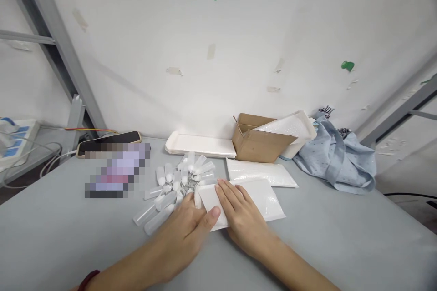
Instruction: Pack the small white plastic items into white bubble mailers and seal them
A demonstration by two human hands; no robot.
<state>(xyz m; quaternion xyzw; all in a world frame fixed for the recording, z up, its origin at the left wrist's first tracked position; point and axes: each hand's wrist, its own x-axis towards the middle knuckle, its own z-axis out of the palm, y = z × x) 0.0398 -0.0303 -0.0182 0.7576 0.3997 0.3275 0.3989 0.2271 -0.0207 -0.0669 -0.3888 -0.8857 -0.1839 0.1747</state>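
Observation:
A white padded mailer envelope (262, 198) lies on the grey table (51, 241) in front of me. My right hand (244, 218) lies flat on its left part, fingers stretched out. My left hand (186, 229) presses its thumb onto the envelope's left flap, its fingers curled at the edge beside a pile of small clear plastic bottles (174, 186). A second white mailer (261, 173) lies just behind the first.
A brown cardboard box (256, 143) holds more mailers. A stack of white mailers (201, 145) lies at the back, next to a phone (109, 141). A blue cloth (336, 157) is heaped at the right. A power strip (17, 138) sits far left.

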